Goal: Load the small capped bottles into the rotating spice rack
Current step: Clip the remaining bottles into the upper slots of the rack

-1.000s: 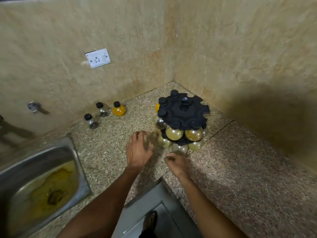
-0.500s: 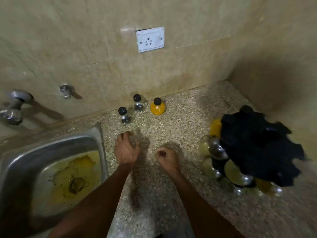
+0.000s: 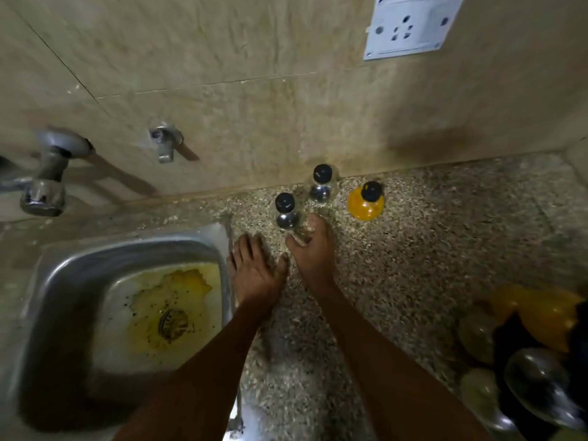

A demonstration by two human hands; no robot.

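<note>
Three small black-capped bottles stand on the speckled counter by the back wall: a clear one [image 3: 287,211] nearest the sink, a second clear one [image 3: 321,183] behind it, and a yellow-filled one [image 3: 366,201] to the right. My right hand [image 3: 313,248] reaches up to the nearest clear bottle, thumb and fingers apart on either side of its base, touching or almost touching it. My left hand [image 3: 254,272] lies flat and open on the counter at the sink's edge. The black rotating spice rack [image 3: 541,361], loaded with bottles, is cut off at the lower right.
A steel sink [image 3: 51,281] with yellow residue fills the lower left. A tap [image 3: 43,186] and a wall valve [image 3: 165,143] stick out above it. A white socket plate [image 3: 410,25] sits on the wall. The counter's front edge runs below my arms.
My view has swung left and closer, away from the rack. Both hands moved from the rack toward the loose bottles; my right hand now opens around the nearest clear one.
</note>
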